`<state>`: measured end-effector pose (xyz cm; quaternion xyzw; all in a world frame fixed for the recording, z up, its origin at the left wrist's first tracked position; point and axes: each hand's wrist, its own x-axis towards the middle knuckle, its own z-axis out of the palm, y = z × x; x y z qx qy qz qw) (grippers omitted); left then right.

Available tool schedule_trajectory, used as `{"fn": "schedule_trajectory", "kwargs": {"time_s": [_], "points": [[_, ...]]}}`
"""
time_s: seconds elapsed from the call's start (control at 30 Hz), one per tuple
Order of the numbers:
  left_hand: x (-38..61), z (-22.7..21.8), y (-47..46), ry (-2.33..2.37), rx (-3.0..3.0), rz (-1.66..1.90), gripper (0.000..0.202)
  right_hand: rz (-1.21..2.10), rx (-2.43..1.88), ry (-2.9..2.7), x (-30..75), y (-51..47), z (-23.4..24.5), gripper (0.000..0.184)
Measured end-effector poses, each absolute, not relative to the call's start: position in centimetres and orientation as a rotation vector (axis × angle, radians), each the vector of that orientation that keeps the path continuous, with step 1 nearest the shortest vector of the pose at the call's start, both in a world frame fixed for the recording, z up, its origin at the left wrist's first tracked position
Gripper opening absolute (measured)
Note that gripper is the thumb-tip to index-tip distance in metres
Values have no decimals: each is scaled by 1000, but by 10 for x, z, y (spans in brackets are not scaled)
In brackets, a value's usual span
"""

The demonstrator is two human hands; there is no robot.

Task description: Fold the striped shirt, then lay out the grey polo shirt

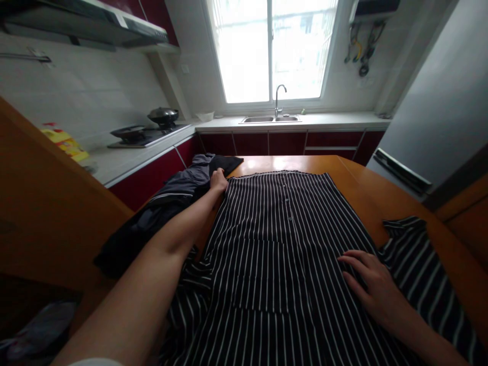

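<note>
A black shirt with white stripes point(263, 274) lies spread over the wooden table, its buttons running toward the far edge. One sleeve point(423, 269) sticks out to the right, and the other is bunched at the left near my forearm. With its fingers closed, my left hand point(218, 180) grips the shirt's far left corner; the fingertips are partly hidden. My right hand point(368, 279) rests on the right side of the shirt, fingers apart and slightly bent, holding nothing.
A pile of dark clothes point(168, 195) lies along the table's left side, close to my left arm. The wooden table point(358, 180) has a rounded far edge. Beyond are a sink point(259, 120), a stove with pans point(163, 116) and a fridge point(427, 96).
</note>
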<state>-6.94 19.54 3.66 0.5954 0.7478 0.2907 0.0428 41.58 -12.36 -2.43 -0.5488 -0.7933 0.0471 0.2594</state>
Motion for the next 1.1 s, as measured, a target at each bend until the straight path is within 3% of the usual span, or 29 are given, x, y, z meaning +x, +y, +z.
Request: {"fn": "schedule_trajectory", "kwargs": {"time_s": [0.27,0.7,0.97,1.1], "points": [[-22,-7,161,2106,2165,419,61,85,-1481,-2162,418,-123,-27,28],[-66,31,106,1956,1739,763,52,112,-1490,-2156,416,-122,-26,29],[-79,42,33,1881,1275,844,72,134,-1499,-2132,414,-120,-25,29],[-78,45,14,1771,1089,853,43,137,-1492,-2139,413,-120,-23,29]]}}
